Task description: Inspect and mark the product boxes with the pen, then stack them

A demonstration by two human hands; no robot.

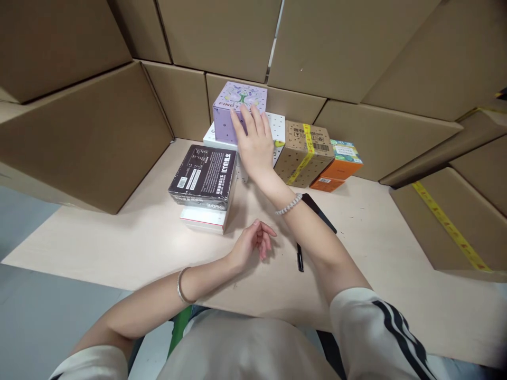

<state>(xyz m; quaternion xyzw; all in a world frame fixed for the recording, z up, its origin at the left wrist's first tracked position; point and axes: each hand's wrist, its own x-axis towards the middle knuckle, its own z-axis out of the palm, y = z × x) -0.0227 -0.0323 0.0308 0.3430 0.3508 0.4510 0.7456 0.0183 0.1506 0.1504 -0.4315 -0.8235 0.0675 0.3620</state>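
Observation:
My right hand (253, 138) reaches to the back of the table and lies on the front of a purple box (236, 103), fingers stretched up against it. The purple box stands on white boxes (216, 138). My left hand (253, 243) rests on the table near me, fingers loosely curled, holding nothing. A black shrink-wrapped box (204, 177) sits on a white and red box (204, 219) just left of my right forearm. A black pen (300, 258) lies beside my right arm.
A brown box with yellow tape (304, 153) and an orange box with a teal top (338, 166) stand right of the purple one. Large cardboard cartons (91, 132) wall in the table (119, 237) on the left, back and right. A dark flat object (319, 212) lies under my forearm.

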